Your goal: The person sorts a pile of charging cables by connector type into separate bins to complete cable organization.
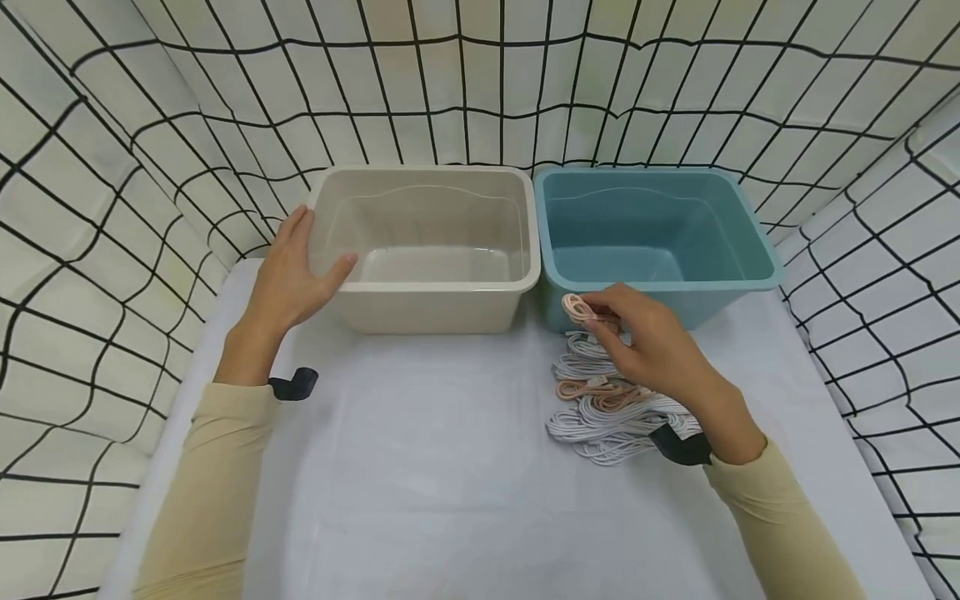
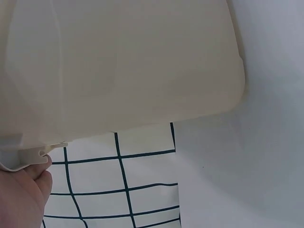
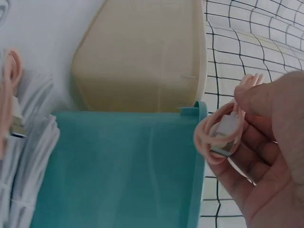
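Table point(image 1: 420, 492): beige bin point(image 1: 427, 312), blue bin point(image 1: 637, 218), cables point(image 1: 596, 425)

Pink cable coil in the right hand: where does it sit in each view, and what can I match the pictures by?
Head: the pink cable coil is right of centre, in the right hand.
Left wrist: not in it.
Right wrist: right of centre, the coil again in that hand.
Shared landmark: the cream bin, in all three.

In the head view I look forward and down from above; both wrist views sit close, sharing the cream bin point(image 2: 123, 61), upper left in one, top centre in the right's.
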`<state>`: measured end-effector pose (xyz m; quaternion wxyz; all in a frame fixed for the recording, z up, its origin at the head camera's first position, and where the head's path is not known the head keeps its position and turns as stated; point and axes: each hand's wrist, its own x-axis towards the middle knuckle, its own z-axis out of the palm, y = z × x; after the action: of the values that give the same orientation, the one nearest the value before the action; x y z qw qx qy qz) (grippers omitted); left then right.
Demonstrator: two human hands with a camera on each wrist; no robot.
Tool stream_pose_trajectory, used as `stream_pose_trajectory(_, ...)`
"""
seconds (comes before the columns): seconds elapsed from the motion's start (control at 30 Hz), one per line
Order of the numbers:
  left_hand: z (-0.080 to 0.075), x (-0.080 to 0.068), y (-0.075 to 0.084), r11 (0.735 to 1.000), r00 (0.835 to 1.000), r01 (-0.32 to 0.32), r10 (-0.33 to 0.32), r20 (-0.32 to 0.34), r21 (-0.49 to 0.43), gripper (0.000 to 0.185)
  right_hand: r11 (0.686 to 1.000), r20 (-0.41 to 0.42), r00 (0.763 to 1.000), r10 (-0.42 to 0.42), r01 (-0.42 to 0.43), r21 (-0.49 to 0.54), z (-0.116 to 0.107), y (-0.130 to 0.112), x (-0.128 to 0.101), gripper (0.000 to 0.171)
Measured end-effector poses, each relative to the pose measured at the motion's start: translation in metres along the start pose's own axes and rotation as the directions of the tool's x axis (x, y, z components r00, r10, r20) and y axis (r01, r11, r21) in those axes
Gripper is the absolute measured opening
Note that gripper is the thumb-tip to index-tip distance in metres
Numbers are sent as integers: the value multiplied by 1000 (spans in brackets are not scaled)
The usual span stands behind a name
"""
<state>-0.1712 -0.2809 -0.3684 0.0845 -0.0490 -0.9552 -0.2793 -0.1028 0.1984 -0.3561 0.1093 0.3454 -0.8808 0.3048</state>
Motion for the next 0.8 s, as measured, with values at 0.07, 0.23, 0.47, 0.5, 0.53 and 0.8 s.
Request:
stream_pose_trajectory(0.07, -1, -1, -1, 1000, 1000, -2, 2, -5, 5, 94, 1000, -4, 1000, 5, -5, -4, -1, -1, 7, 36)
stream_pose_trajectory(0.23, -1, -1, -2, 1000, 1000, -6, 6, -10, 5, 93, 1000, 1, 1000, 11, -11, 3, -2, -5, 27, 36)
stream_pose_trajectory(0.47, -2, 1, -1, 1000, 1000, -13, 13, -23, 1, 93, 998, -5, 999, -48, 47, -31, -9, -9, 71, 31)
stream_pose_trajectory(0.5, -2, 1, -1, 1000, 1000, -13, 13, -27, -1, 93, 998, -1, 999, -52, 52, -36, -10, -10, 77, 31)
stream_pose_trajectory(0.53, -2, 1, -1, 1000, 1000, -13, 13, -28, -5, 93, 998, 6, 998, -56, 56, -41, -10, -11, 83, 30)
stream_pose_trajectory(0.8, 0, 2, 1, 1000, 1000, -10, 9, -29, -18, 93, 994, 63, 995, -76, 81, -72, -9, -15, 124, 30)
